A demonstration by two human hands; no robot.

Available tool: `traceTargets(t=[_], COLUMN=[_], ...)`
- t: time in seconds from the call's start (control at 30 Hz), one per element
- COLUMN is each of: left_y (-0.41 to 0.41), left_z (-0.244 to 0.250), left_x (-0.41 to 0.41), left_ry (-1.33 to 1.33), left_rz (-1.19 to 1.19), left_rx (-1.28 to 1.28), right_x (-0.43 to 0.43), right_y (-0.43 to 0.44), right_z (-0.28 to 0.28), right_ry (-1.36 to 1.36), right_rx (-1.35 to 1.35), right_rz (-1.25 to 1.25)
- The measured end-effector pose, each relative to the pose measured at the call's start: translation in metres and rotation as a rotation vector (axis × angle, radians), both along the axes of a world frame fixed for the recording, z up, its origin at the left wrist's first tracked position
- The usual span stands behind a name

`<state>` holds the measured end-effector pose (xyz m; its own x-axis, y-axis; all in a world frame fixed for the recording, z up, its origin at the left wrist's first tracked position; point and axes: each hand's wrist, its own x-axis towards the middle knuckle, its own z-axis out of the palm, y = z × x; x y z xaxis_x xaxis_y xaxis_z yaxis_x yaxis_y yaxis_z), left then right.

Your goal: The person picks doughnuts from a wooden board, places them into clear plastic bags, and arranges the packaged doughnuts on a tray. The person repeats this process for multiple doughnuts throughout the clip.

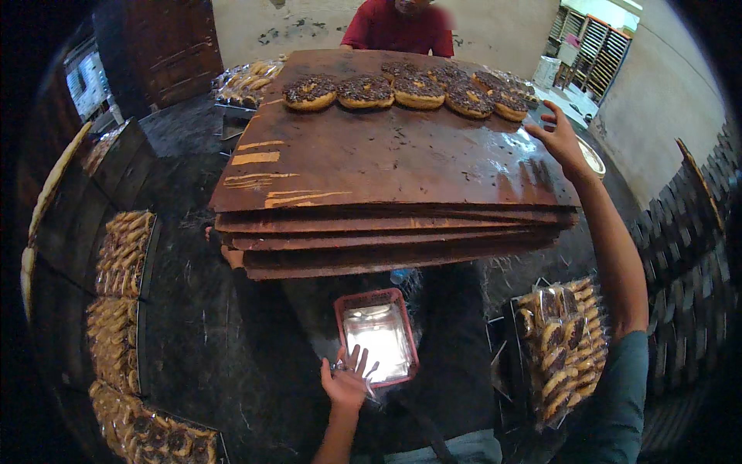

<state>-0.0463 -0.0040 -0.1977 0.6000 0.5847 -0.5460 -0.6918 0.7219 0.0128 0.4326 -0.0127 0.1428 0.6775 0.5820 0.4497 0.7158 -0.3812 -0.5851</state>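
My right hand [556,139] reaches over the right side of a brown board [359,156], its fingers apart and nothing in them. Closest to its fingertips is the rightmost chocolate-sprinkled doughnut [510,107], with a small gap between. Several similar doughnuts [418,93] cluster along the board's far part. Low in front of me, my left hand [346,384] has spread fingers over a pink plastic basket [413,348]. Clear plastic bags [377,342] lie in the basket. Some clear film shows at the left hand; whether it is gripped is unclear.
More boards [371,240] are stacked under the top one. Trays of bagged pastries stand at left [113,342], right [562,348] and far left [249,81]. Opposite sits a person in a red shirt [371,26]. A white bucket [592,156] is beyond my right arm.
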Motion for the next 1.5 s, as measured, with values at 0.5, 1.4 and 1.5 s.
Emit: traceTargets(t=[0.5,1.4,1.5], left_y=[0.009,-0.028,-0.037], left_z=[-0.001,0.090,0.092], left_x=[0.002,0.019,0.030], left_ry=[-0.077,-0.325,-0.337], left_rz=[0.036,0.036,0.024], left_rx=[0.025,0.593,0.350], right_x=[0.069,-0.284,-0.305], right_y=[0.042,-0.143,-0.128], right_z=[-0.021,-0.142,-0.151], right_ry=[0.078,0.359,0.124], right_rx=[0.082,-0.194,-0.184], right_rz=[-0.232,0.553,0.573])
